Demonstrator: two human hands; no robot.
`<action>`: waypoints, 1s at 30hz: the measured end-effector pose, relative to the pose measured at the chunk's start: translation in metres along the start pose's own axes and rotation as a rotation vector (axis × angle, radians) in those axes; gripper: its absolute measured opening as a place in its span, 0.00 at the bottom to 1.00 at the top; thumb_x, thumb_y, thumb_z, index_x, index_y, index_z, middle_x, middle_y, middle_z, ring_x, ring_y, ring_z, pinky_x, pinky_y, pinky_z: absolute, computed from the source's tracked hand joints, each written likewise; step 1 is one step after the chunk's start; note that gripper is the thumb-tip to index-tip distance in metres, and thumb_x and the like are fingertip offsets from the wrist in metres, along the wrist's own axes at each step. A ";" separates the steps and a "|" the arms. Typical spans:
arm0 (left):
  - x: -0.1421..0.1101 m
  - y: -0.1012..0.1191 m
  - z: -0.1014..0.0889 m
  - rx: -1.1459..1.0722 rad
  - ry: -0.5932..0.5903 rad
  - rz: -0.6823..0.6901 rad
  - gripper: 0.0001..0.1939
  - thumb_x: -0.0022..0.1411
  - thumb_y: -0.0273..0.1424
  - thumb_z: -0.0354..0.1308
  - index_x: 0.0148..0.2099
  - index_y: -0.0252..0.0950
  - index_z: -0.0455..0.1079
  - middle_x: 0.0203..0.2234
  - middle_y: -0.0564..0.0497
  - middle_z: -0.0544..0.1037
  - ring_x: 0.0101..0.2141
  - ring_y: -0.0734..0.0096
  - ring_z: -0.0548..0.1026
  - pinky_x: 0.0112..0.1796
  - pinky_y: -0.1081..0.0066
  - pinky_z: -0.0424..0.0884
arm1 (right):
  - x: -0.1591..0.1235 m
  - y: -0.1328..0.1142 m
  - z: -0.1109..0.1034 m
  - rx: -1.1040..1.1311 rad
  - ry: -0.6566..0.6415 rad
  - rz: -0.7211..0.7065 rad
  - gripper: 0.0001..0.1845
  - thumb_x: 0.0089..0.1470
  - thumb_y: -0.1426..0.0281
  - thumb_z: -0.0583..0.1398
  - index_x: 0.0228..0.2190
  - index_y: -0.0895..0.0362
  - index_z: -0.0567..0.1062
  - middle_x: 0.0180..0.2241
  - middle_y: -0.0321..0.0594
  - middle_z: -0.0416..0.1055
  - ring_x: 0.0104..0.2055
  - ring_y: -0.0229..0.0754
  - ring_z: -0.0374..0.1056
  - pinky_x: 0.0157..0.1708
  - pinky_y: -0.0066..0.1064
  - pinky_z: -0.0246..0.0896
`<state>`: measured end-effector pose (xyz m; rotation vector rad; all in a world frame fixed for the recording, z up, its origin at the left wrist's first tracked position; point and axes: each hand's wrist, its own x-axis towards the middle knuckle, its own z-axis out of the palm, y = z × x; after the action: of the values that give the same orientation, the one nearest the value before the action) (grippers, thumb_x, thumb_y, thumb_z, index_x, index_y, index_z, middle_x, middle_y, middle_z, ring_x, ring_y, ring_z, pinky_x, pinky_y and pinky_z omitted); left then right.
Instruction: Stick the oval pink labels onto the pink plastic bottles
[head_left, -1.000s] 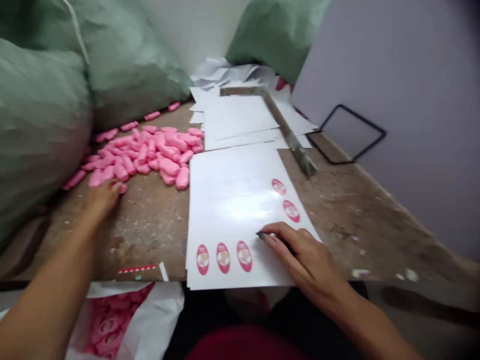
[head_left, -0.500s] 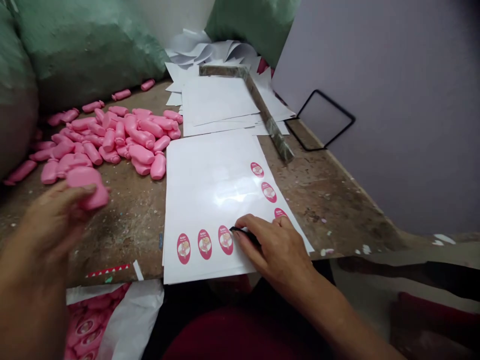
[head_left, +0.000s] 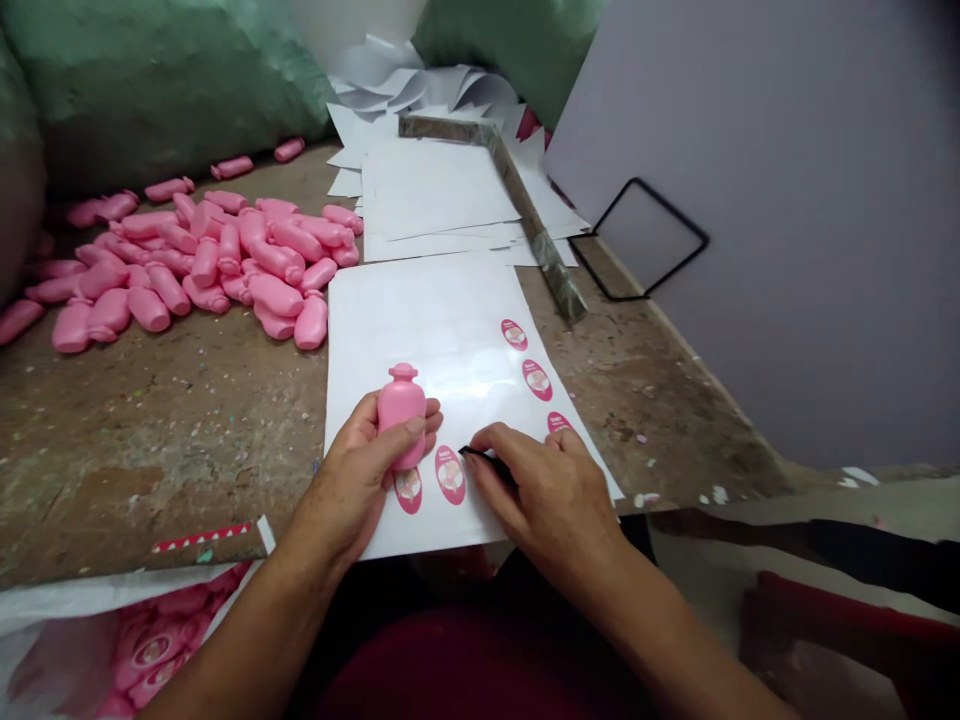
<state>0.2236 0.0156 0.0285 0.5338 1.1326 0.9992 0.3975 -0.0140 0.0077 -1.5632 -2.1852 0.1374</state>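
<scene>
A small pink bottle (head_left: 402,403) is in my left hand (head_left: 351,472), its necked end pointing away from me and my thumb across its lower part. It is over the white sticker sheet (head_left: 409,300). My right hand (head_left: 553,492) rests on the sheet, thumb and fingers closed on a slim black pointed tool (head_left: 495,464). The tool's tip is beside an oval pink label (head_left: 450,475) printed "BABY". Another oval label (head_left: 409,492) shows partly below the bottle. Several more labels (head_left: 537,380) run up the sheet's right side, one partly covered by my right hand.
Several pink bottles (head_left: 225,250) lie heaped at the left of the worn table (head_left: 225,420). Behind the sheet are loose papers (head_left: 442,185) and a taped L-shaped bar (head_left: 525,205). A bag of labelled bottles (head_left: 161,640) is below the front edge; green sacks (head_left: 172,90) stand behind.
My left hand has brought the pink bottle from the left, over the sheet, and the bottle now points neck away. My right hand and the black tool have barely moved.
</scene>
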 end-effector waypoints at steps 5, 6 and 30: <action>-0.002 0.000 0.004 -0.001 0.014 0.000 0.18 0.52 0.29 0.69 0.46 0.34 0.73 0.42 0.44 0.82 0.48 0.61 0.78 0.52 0.64 0.70 | 0.002 -0.001 0.003 -0.028 0.008 -0.005 0.10 0.62 0.69 0.55 0.31 0.56 0.74 0.22 0.34 0.76 0.20 0.40 0.57 0.36 0.35 0.45; -0.002 0.000 0.004 0.002 0.015 0.000 0.18 0.51 0.29 0.69 0.45 0.34 0.73 0.42 0.44 0.82 0.48 0.60 0.78 0.52 0.64 0.70 | 0.002 -0.002 0.004 -0.033 0.015 -0.004 0.10 0.62 0.69 0.56 0.31 0.56 0.74 0.22 0.34 0.76 0.20 0.40 0.57 0.35 0.35 0.45; 0.001 0.003 0.002 -0.064 0.015 -0.016 0.17 0.54 0.25 0.66 0.48 0.32 0.72 0.43 0.42 0.80 0.49 0.59 0.78 0.55 0.62 0.69 | 0.005 0.004 -0.005 0.051 -0.040 0.050 0.06 0.58 0.68 0.59 0.30 0.54 0.76 0.22 0.34 0.75 0.23 0.42 0.61 0.31 0.32 0.46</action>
<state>0.2242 0.0178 0.0312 0.4660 1.1128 1.0229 0.4022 -0.0088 0.0122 -1.6009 -2.1563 0.2398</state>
